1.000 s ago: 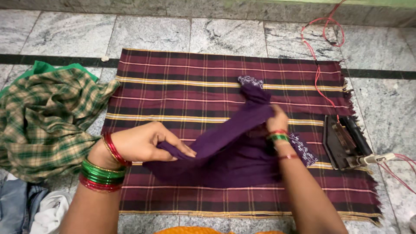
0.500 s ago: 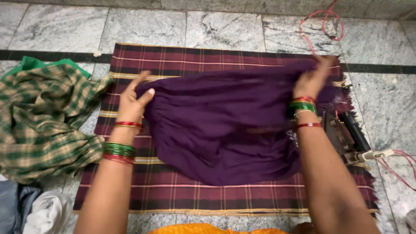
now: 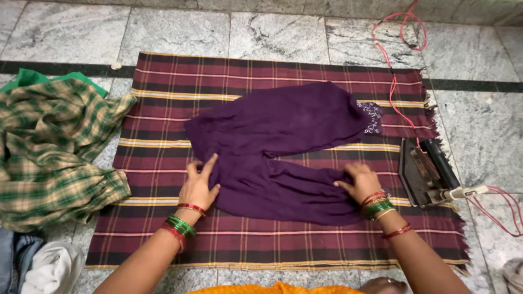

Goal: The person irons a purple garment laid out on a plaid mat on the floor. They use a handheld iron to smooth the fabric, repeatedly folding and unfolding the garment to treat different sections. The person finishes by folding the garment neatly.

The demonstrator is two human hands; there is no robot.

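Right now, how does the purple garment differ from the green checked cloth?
The purple garment is one plain colour; the green checked cloth is patterned in green and cream. The garment lies spread flat on the striped mat; the cloth lies crumpled on the stone floor left of it, one corner reaching the mat. Both hands, left and right, press the garment; none touches the cloth. Both are fabric.

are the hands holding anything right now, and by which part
Nothing is gripped. Left hand and right hand press flat on the purple garment's near leg, one at each end.
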